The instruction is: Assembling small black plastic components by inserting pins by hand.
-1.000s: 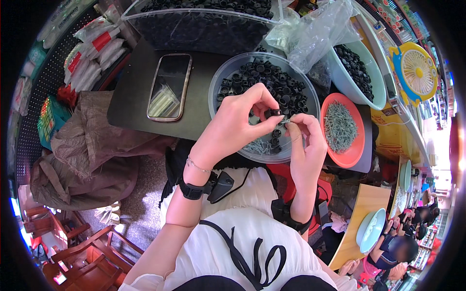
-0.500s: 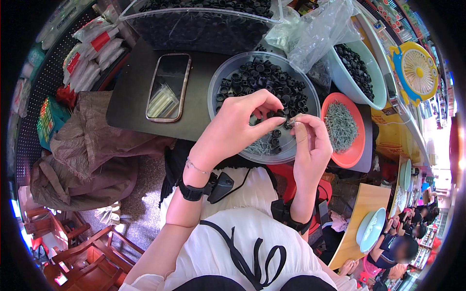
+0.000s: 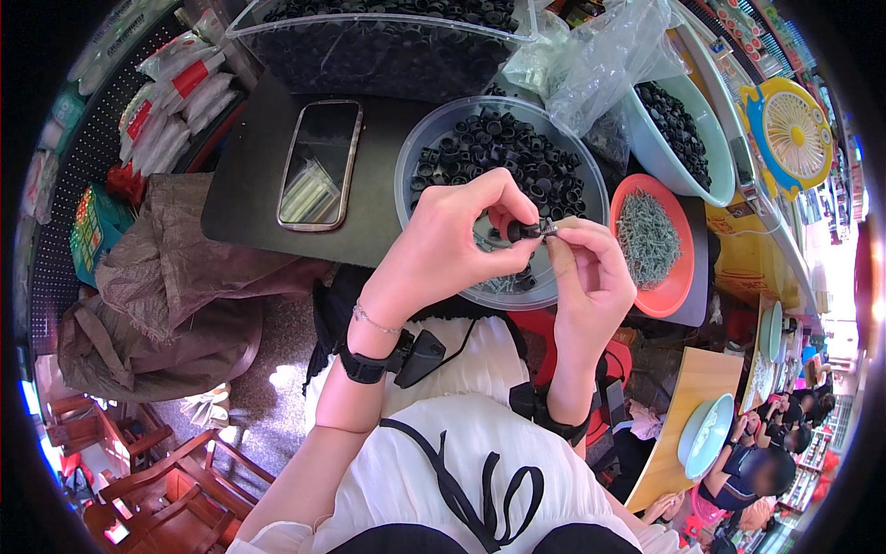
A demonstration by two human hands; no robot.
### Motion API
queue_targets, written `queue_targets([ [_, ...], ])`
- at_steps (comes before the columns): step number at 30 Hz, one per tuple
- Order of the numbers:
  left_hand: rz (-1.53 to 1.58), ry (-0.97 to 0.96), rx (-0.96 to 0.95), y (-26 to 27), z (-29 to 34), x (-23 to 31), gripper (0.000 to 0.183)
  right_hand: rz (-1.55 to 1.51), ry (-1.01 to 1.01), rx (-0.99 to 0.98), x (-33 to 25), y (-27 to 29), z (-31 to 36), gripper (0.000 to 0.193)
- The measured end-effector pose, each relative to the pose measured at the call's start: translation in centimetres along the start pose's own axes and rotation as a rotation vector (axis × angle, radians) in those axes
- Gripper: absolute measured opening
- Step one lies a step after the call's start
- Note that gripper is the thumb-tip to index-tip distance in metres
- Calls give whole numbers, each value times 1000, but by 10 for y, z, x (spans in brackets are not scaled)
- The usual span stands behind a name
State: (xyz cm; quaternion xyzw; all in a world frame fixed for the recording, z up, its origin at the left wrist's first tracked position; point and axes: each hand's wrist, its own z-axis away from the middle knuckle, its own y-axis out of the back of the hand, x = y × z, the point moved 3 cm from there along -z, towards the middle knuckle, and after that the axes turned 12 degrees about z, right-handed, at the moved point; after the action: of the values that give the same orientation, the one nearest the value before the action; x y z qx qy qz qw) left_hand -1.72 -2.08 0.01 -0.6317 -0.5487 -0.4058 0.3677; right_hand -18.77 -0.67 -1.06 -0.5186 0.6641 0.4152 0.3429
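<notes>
Above a clear round tub my left hand pinches a small black plastic cap between thumb and fingertips. My right hand is closed at the fingertips on a small metal screw, its end against the cap; how deep it sits is hard to make out. Many similar black caps fill the back of the tub. Some loose screws lie in its near part, partly behind my left hand. An orange bowl heaped with screws stands just right of my right hand.
A phone lies on the dark table, left of the tub. Behind stands a large clear bin of black parts. A pale blue bowl, a plastic bag and a toy-like fan are at the right. Other people sit farther off.
The black cap has turned in my left fingers and shows more clearly. My right fingertips have shifted slightly, bringing the screw in line with the cap.
</notes>
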Motion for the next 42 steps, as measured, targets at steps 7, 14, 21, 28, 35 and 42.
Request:
queue_targets([
  [7, -45, 6, 23, 6, -1, 1, 17, 145, 55, 65, -4, 6, -3, 17],
  [14, -114, 50, -4, 6, -1, 0, 22, 170, 125, 37, -10, 6, -1, 18],
  [21, -123, -6, -22, 2, 1, 1, 21, 144, 123, -14, -7, 3, -2, 22],
  [28, -137, -23, -58, 0, 1, 2, 22, 70, 61, -55, -8, 3, -1, 26],
  [35, -141, -59, -63, -1, 2, 1, 20, 102, 68, -18, -9, 5, -1, 24],
  [42, -156, -61, -63, -2, 1, 2, 19, 164, 80, -2, -10, 4, -1, 24],
])
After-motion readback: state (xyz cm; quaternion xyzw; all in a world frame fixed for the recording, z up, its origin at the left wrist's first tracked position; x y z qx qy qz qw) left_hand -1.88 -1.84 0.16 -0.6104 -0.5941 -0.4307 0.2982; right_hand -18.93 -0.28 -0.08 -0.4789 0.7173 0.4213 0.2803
